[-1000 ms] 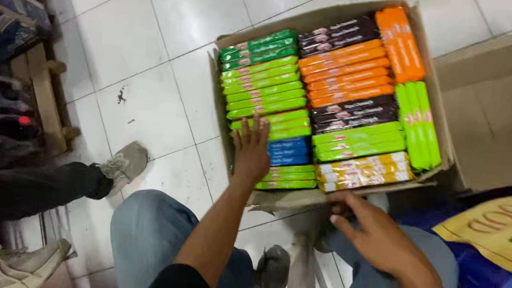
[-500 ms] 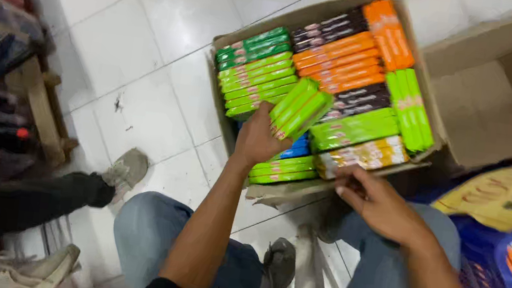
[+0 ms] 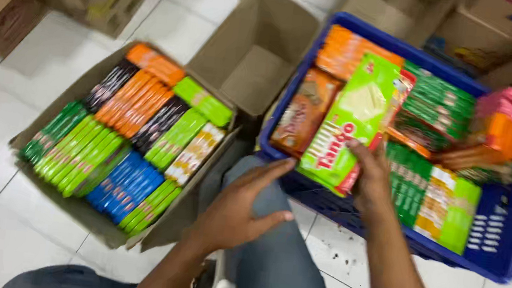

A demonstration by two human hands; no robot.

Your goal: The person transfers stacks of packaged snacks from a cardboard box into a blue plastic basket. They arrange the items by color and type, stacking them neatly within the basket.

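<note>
Head view: right hand (image 3: 372,181) grasping light-green flat snack packet (image 3: 350,120) over blue plastic crate (image 3: 496,258), frame right. Left hand (image 3: 238,210) released, resting on denim-clad knee (image 3: 280,264), beside cardboard box of coloured bars (image 3: 43,131).

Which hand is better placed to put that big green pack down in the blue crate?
Probably the right hand: it already holds the light green pack over the blue crate. The left hand rests empty on the knee.

The right hand (image 3: 372,178) grips a light-green wafer pack (image 3: 347,119) over the blue crate (image 3: 496,255); the left hand (image 3: 241,210) rests on a knee (image 3: 274,257).
</note>
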